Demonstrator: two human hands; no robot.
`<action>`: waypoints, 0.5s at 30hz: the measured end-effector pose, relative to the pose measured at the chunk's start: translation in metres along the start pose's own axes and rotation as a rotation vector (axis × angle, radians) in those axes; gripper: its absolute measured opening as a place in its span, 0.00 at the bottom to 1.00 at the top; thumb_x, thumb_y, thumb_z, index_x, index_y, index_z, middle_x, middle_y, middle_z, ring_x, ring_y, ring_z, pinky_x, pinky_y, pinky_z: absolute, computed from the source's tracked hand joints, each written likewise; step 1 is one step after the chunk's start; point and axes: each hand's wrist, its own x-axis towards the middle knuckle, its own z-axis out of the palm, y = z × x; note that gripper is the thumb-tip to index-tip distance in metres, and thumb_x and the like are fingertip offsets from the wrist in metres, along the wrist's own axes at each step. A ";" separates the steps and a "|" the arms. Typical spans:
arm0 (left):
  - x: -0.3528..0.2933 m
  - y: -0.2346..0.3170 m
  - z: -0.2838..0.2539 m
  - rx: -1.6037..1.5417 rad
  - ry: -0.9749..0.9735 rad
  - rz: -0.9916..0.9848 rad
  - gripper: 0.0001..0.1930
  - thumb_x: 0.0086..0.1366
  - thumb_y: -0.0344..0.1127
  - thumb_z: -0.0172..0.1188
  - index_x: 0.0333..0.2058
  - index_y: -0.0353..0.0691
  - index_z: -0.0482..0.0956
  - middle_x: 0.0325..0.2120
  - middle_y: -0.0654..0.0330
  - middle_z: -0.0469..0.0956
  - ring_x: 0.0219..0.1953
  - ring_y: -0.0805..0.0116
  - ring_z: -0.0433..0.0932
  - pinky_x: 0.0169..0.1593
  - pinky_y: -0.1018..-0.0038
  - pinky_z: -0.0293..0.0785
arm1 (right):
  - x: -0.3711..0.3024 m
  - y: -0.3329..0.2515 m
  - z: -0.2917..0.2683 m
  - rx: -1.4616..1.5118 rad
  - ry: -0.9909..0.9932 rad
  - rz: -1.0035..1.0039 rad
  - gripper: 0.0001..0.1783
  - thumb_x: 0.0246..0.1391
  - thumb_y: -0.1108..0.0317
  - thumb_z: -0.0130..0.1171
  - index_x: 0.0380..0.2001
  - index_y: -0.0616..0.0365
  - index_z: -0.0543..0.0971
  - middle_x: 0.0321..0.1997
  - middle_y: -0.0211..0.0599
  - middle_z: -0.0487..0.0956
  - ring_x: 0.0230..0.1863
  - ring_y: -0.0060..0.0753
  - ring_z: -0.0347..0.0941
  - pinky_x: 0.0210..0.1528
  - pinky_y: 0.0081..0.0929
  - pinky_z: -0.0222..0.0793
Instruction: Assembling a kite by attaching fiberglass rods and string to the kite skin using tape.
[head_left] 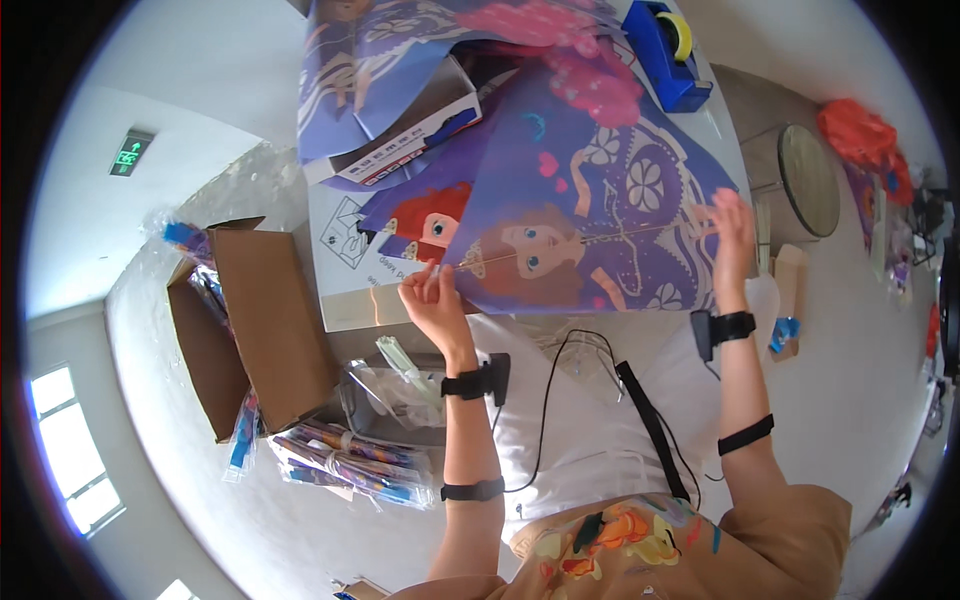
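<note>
A purple printed sheet point(500, 205), pointed like a kite sail and showing a cartoon princess, lies across the table in front of me. Along it runs a thin light rod point(622, 237), roughly level. At the sheet's left corner, my left hand point(435, 300) pinches the rod's end between closed fingers. My right hand point(733, 235) rests by the right edge of the sheet near the rod's other end, its fingers stretched and apart. Under the sheet's left side shows another print with a red-haired figure point(430, 215).
More printed sheets point(390, 70) drape over an open carton point(425, 130) at the back. A blue tape dispenser point(675, 60) stands back right. On the left are a cardboard box point(280, 320) and bagged bundles point(350, 462). A round stool point(808, 180) stands right of the table.
</note>
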 end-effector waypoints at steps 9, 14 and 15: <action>-0.085 0.141 0.014 -0.176 -0.154 0.074 0.24 0.61 0.20 0.64 0.51 0.38 0.64 0.35 0.54 0.81 0.39 0.71 0.79 0.45 0.78 0.73 | -0.096 -0.191 0.145 -0.233 -1.145 -0.782 0.37 0.49 0.75 0.66 0.64 0.58 0.65 0.64 0.40 0.70 0.65 0.38 0.66 0.64 0.34 0.64; -0.114 0.235 0.007 -0.332 -0.441 0.271 0.27 0.58 0.16 0.65 0.52 0.36 0.63 0.35 0.53 0.81 0.37 0.70 0.81 0.42 0.80 0.77 | -0.096 -0.309 0.141 -0.295 -1.762 -0.523 0.38 0.44 0.74 0.69 0.60 0.62 0.68 0.52 0.43 0.77 0.53 0.38 0.74 0.58 0.33 0.68; -0.112 0.247 0.005 -0.333 -0.452 0.356 0.26 0.56 0.15 0.65 0.51 0.36 0.64 0.38 0.53 0.79 0.40 0.70 0.80 0.41 0.79 0.78 | -0.098 -0.327 0.136 -0.386 -1.685 -0.606 0.33 0.42 0.70 0.70 0.54 0.62 0.73 0.43 0.44 0.80 0.45 0.39 0.76 0.48 0.32 0.71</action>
